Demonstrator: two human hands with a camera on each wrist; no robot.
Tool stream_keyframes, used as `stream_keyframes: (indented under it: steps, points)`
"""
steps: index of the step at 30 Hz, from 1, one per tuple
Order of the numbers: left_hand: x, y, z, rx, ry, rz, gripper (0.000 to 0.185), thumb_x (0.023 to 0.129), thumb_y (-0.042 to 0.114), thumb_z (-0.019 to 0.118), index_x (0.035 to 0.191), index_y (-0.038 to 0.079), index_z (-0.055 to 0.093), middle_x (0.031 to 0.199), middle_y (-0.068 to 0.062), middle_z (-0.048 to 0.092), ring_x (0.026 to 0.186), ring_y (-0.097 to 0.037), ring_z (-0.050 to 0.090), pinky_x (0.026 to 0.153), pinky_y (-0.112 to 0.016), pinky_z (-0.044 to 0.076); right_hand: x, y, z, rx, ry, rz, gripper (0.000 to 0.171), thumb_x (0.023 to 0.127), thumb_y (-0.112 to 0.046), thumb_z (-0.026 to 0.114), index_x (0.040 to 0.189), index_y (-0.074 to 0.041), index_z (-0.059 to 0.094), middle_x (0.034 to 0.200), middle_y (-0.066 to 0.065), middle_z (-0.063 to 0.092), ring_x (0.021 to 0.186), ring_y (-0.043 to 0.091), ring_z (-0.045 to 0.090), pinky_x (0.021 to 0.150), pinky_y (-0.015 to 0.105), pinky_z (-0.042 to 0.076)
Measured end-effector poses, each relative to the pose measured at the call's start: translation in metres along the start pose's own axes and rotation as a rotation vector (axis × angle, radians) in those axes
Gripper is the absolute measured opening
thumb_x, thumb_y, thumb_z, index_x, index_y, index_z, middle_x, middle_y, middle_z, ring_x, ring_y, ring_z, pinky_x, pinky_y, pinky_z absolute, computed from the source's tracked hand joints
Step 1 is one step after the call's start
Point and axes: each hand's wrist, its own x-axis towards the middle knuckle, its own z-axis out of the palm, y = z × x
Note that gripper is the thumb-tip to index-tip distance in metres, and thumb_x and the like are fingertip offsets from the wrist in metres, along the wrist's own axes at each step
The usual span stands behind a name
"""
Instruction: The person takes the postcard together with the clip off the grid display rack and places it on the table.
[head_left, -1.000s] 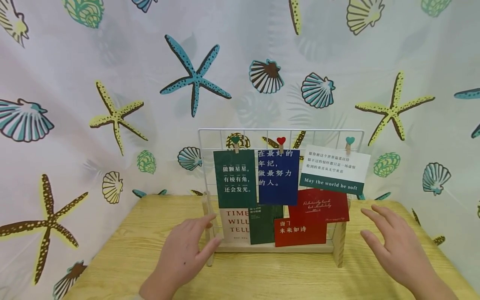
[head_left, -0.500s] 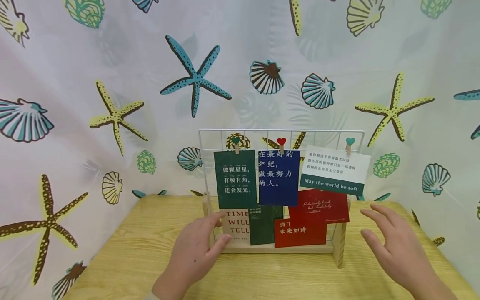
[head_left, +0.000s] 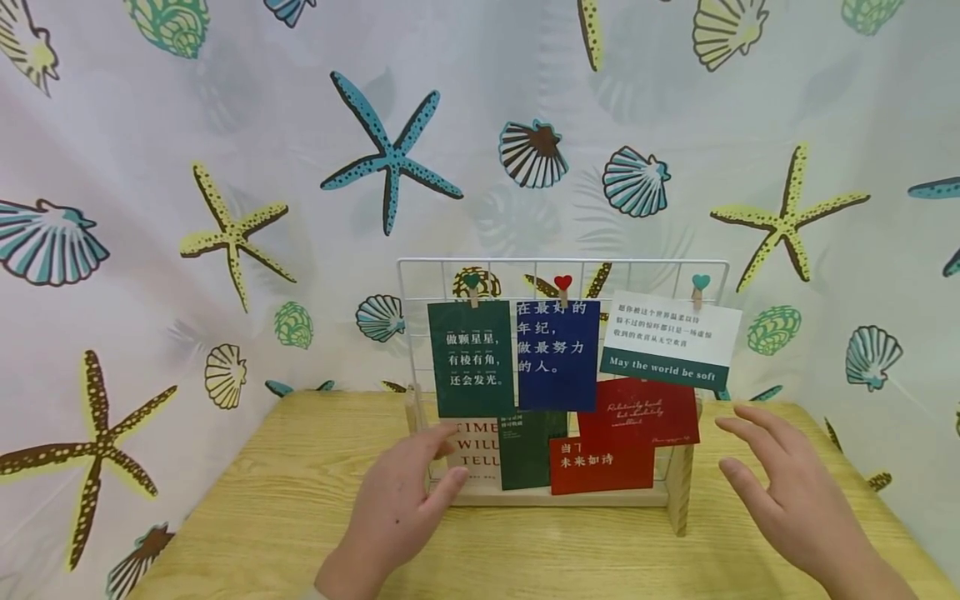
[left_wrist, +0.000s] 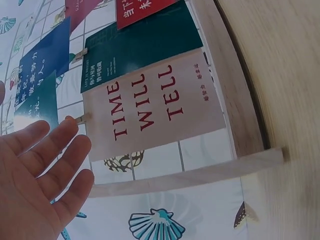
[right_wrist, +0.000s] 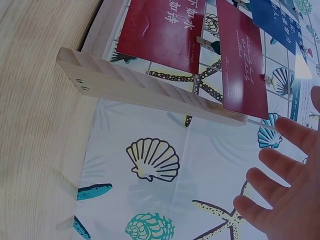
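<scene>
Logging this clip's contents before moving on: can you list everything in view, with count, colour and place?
Wire grid stand: 1, white grid on wooden feet, mid table.
Cards: 7 clipped on; dark green, blue, white-and-green along the top; pale TIME WILL TELL card, dark green, two red below.
Heart clips: 3, two teal, one red, top row.
Table: 1, light wood.
Backdrop: white, starfish and shell print.
Left hand: open, at the stand's left foot.
Right hand: open, right of the stand.

Wooden table (head_left: pixel 300 500); card rack (head_left: pixel 678 492) standing on it.
</scene>
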Motion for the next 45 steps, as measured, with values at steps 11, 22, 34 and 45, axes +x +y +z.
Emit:
stream_keyframes:
  steps: [11, 22, 34, 45]
  points:
    - [0.004, 0.009, 0.005, -0.079, -0.053, -0.037, 0.054, 0.102, 0.054, 0.052, 0.142, 0.018, 0.057, 0.12, 0.003, 0.069, 0.11, -0.013, 0.063, 0.096, -0.044, 0.05, 0.004, -0.004, -0.002, 0.027, 0.012, -0.002, 0.038, 0.101, -0.023, 0.062, 0.138, -0.013, 0.058, 0.149, 0.013, 0.044, 0.132, 0.04, 0.04, 0.093, 0.066, 0.036]
    - [0.007, 0.016, 0.008, -0.118, -0.024, -0.021, 0.051, 0.102, 0.051, 0.054, 0.142, 0.019, 0.057, 0.116, 0.005, 0.07, 0.107, -0.012, 0.063, 0.093, -0.044, 0.051, 0.007, -0.006, -0.003, 0.036, 0.028, -0.014, 0.038, 0.101, -0.021, 0.062, 0.138, -0.012, 0.058, 0.149, 0.013, 0.044, 0.132, 0.04, 0.04, 0.093, 0.067, 0.037]
    - [0.014, 0.024, 0.01, -0.151, -0.046, -0.02, 0.052, 0.102, 0.055, 0.05, 0.14, 0.021, 0.058, 0.116, 0.008, 0.069, 0.106, -0.008, 0.062, 0.093, -0.044, 0.05, 0.009, -0.006, -0.003, 0.05, 0.05, -0.035, 0.039, 0.101, -0.019, 0.063, 0.139, -0.013, 0.058, 0.147, 0.012, 0.046, 0.13, 0.04, 0.043, 0.094, 0.064, 0.036]
    - [0.019, 0.034, 0.012, -0.302, -0.128, -0.066, 0.056, 0.102, 0.058, 0.048, 0.142, 0.019, 0.055, 0.117, 0.007, 0.068, 0.108, -0.009, 0.061, 0.09, -0.043, 0.052, 0.01, -0.007, -0.004, 0.075, 0.06, -0.028, 0.038, 0.102, -0.017, 0.061, 0.139, -0.013, 0.058, 0.147, 0.012, 0.046, 0.131, 0.041, 0.041, 0.096, 0.067, 0.034]
